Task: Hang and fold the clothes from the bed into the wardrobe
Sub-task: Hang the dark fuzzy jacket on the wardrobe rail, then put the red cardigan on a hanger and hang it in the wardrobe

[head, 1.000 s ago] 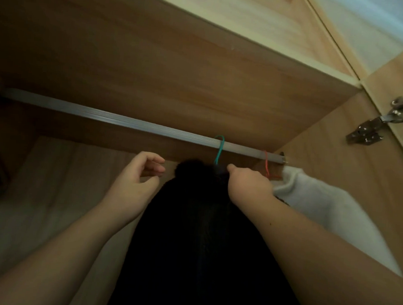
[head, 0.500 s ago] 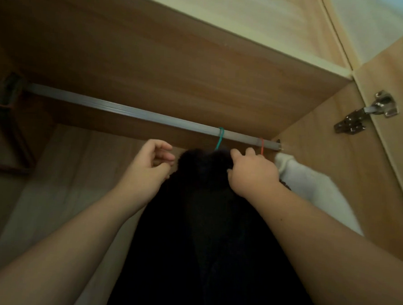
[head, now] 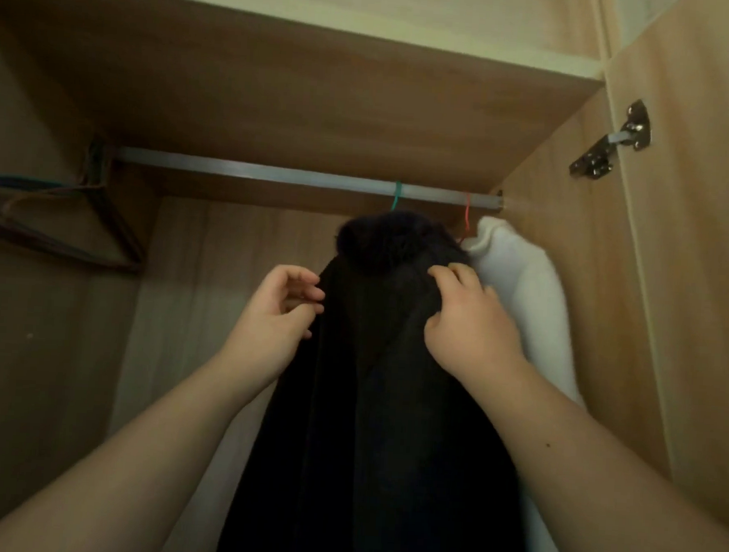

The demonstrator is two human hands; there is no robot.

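A black garment with a fuzzy collar hangs from a green hanger hook on the metal rail inside the wardrobe. My right hand pinches the cloth at the garment's right shoulder, just under the collar. My left hand sits at the garment's left edge with curled fingers touching the cloth; whether it grips is hidden. A white garment hangs to the right on a red hanger hook, pressed against the black one.
Several empty hangers hang bunched at the rail's left end. The wardrobe's right side panel stands close to the white garment, with a metal hinge on the open door. A shelf board runs overhead.
Both hands have slid down from beside the collar to the garment's shoulders. The view has tilted, bringing the empty hangers at the left into sight.
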